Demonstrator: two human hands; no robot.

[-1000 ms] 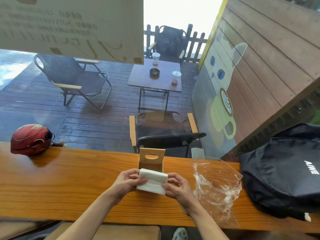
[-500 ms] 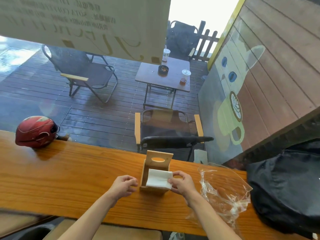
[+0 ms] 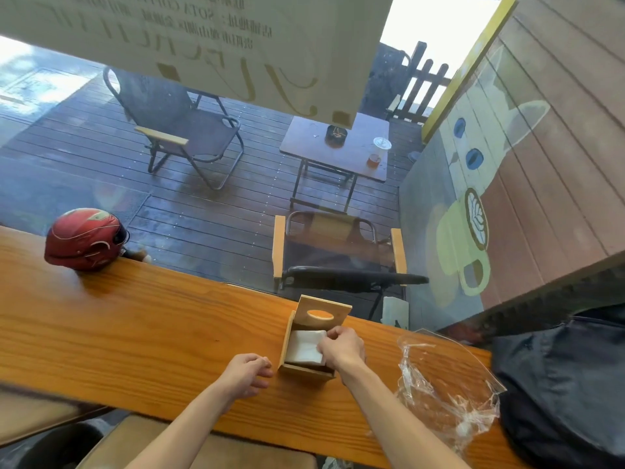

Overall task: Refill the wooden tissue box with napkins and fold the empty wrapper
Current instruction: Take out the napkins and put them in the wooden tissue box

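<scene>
Right hand (image 3: 341, 346) pinching napkins (image 3: 302, 346) inside wooden box (image 3: 287, 336), lower centre; left hand (image 3: 248, 374) loosely curled, holding nothing; "SOTA" on window sign (image 3: 203, 38), top.

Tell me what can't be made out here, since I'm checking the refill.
Head view only:
- Napkins: right hand covers their right edge; box walls hide stack depth.
- Right fingertips: curled under, grip unclear.
- Clear wrapper: crumpled, transparent; any leftover contents unclear.
- Black bag: cut off by right edge.
</scene>
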